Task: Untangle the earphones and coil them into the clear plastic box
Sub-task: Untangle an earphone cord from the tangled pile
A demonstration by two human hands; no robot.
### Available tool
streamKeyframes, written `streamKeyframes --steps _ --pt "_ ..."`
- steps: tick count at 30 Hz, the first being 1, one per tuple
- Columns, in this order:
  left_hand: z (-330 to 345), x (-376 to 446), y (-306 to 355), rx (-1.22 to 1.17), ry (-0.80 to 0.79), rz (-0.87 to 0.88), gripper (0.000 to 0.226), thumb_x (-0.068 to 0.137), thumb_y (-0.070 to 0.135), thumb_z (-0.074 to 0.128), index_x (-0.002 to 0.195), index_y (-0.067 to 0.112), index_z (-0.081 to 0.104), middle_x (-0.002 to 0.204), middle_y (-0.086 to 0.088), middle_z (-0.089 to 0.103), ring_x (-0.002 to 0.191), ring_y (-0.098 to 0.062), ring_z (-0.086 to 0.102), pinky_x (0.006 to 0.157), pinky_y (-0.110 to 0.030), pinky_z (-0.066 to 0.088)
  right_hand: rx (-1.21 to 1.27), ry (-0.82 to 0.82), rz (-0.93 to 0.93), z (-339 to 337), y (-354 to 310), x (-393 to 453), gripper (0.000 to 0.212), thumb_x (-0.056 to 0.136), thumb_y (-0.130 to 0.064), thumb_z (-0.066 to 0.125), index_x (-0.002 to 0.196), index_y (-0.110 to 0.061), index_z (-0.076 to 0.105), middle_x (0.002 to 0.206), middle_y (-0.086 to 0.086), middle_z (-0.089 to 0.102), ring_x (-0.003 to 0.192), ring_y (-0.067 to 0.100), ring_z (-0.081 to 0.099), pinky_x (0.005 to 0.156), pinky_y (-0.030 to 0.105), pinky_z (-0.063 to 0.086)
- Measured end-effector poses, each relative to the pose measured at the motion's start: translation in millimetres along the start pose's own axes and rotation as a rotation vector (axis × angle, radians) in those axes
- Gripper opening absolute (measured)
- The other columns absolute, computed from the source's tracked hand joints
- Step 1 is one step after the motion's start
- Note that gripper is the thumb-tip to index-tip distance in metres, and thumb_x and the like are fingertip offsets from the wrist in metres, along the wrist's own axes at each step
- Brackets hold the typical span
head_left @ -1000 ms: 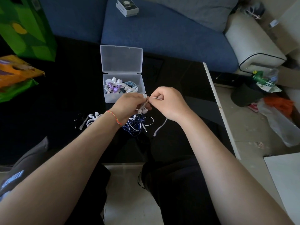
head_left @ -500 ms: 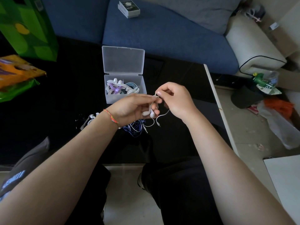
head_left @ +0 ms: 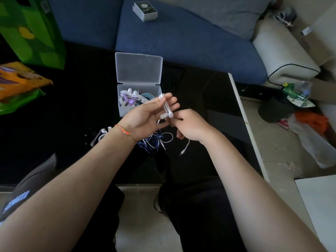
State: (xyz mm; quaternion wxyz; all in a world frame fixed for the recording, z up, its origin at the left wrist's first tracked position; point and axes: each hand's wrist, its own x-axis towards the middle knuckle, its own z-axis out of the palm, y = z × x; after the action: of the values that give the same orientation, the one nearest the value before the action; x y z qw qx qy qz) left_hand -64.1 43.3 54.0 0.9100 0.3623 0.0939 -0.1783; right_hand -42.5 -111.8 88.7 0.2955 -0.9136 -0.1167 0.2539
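The white earphones [head_left: 166, 113] hang above the black table [head_left: 209, 106], just in front of the clear plastic box [head_left: 138, 82]: the cable lies doubled along the outstretched fingers of the left hand [head_left: 145, 119], with both earbuds dangling at the palm side. The left hand's grip is wide, palm up, fingers nearly straight, the cable folded over the fingertips. The right hand [head_left: 190, 126] sits just beside it with its fingers curled and pinching the cable below the earbuds — the loose end trails under the wrist to a plug [head_left: 183, 151] near the table. The box stands open, its lid tipped back, and coiled purple, white and pale blue earphones already lie inside. Beneath the hands a tangle of blue and white cables [head_left: 154, 142] rests on the table, and another white pair [head_left: 101, 135] lies to its left, partly behind the left wrist, which wears an orange bracelet [head_left: 123, 129]. Beyond the table is a blue sofa [head_left: 181, 42] with a small box [head_left: 145, 11] on it — green and orange bags [head_left: 27, 51] occupy the left.
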Motion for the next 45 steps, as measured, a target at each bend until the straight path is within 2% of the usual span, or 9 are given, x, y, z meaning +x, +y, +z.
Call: streamKeyframes --steps 6,16,18,21,26,30,34,40,45 --pt "-6.6 10.0 -0.9 -0.016 0.209 0.130 0.015 0.101 0.018 0.051 0.106 0.020 0.066 0.104 0.006 0.075 0.103 -0.008 0.069 0.100 -0.032 0.048 -0.066 -0.081 -0.048 9.9 -6.0 -2.4 0.041 0.107 -0.014 0.036 0.142 -0.026 0.052 0.095 0.009 0.071 0.054 0.009 0.054 0.049 0.020 0.044" --pt "-12.2 15.2 -10.5 0.038 0.345 0.240 0.017 0.098 0.007 0.056 0.110 0.000 0.065 0.107 -0.013 0.068 0.092 -0.016 0.070 0.076 -0.026 0.060 -0.223 -0.028 -0.180 19.5 -27.5 -9.5 0.022 0.101 -0.014 0.050 0.082 -0.010 0.061 0.074 0.003 0.055 0.063 0.018 0.053 0.057 0.032 0.044" --pt "-10.9 13.8 -11.3 0.120 0.380 0.243 0.016 0.097 0.005 0.058 0.108 -0.002 0.067 0.097 -0.011 0.069 0.078 -0.015 0.069 0.061 -0.024 0.057 -0.219 0.037 -0.182 19.0 -27.7 -9.0 0.022 0.099 -0.013 0.050 0.082 -0.005 0.062 0.071 0.004 0.054 0.059 0.018 0.049 0.050 0.029 0.043" --pt "-11.0 13.9 -12.9 0.312 0.412 0.203 0.010 0.094 0.006 0.062 0.089 0.006 0.071 0.086 -0.012 0.068 0.072 -0.020 0.064 0.068 -0.028 0.054 -0.198 0.140 -0.168 14.8 -25.8 -7.9 0.022 0.096 -0.014 0.056 0.082 -0.001 0.067 0.065 0.004 0.054 0.054 0.017 0.046 0.046 0.025 0.037" --pt "-4.3 13.1 -10.3 0.422 0.290 -0.015 0.025 0.098 0.015 0.056 0.107 -0.006 0.066 0.076 -0.010 0.069 0.065 -0.018 0.067 0.070 -0.028 0.056 -0.156 0.296 -0.111 -3.6 -13.6 -3.8 0.017 0.090 -0.016 0.063 0.083 -0.007 0.075 0.079 0.006 0.071 0.076 0.024 0.066 0.067 0.039 0.055" --pt "0.8 8.6 -7.0 0.525 0.147 -0.152 0.027 0.102 0.020 0.048 0.103 0.002 0.068 0.089 -0.014 0.074 0.081 -0.022 0.073 0.077 -0.032 0.058 -0.119 0.293 -0.111 -19.2 3.1 -1.2 0.014 0.096 -0.016 0.062 0.096 -0.018 0.076 0.093 -0.012 0.067 0.086 0.002 0.059 0.066 0.010 0.040" --pt "2.3 2.1 -8.0 0.541 -0.018 -0.239 0.029 0.102 0.021 0.048 0.111 0.000 0.067 0.084 -0.012 0.070 0.080 -0.022 0.071 0.079 -0.035 0.059 -0.029 0.317 -0.123 -23.0 11.8 2.6 0.017 0.098 -0.015 0.060 0.101 -0.021 0.075 0.094 -0.016 0.066 0.087 0.000 0.060 0.073 0.013 0.044" --pt "-0.3 -2.9 0.8 0.193 -0.267 -0.174 0.022 0.098 0.023 0.048 0.108 0.011 0.064 0.088 -0.002 0.063 0.086 -0.015 0.066 0.093 -0.040 0.055 0.185 0.276 -0.112 -21.3 8.8 0.9 0.017 0.099 -0.017 0.059 0.097 -0.018 0.075 0.086 -0.003 0.072 0.072 0.008 0.064 0.066 0.019 0.054" --pt "-1.9 -1.7 2.8 0.003 -0.121 -0.012 0.024 0.091 0.020 0.053 0.112 0.015 0.064 0.097 0.003 0.073 0.101 -0.014 0.069 0.097 -0.036 0.050 0.097 0.109 -0.078 -10.2 2.8 -1.2 0.023 0.103 -0.018 0.052 0.086 -0.025 0.066 0.078 0.002 0.066 0.052 0.007 0.055 0.052 0.017 0.049"
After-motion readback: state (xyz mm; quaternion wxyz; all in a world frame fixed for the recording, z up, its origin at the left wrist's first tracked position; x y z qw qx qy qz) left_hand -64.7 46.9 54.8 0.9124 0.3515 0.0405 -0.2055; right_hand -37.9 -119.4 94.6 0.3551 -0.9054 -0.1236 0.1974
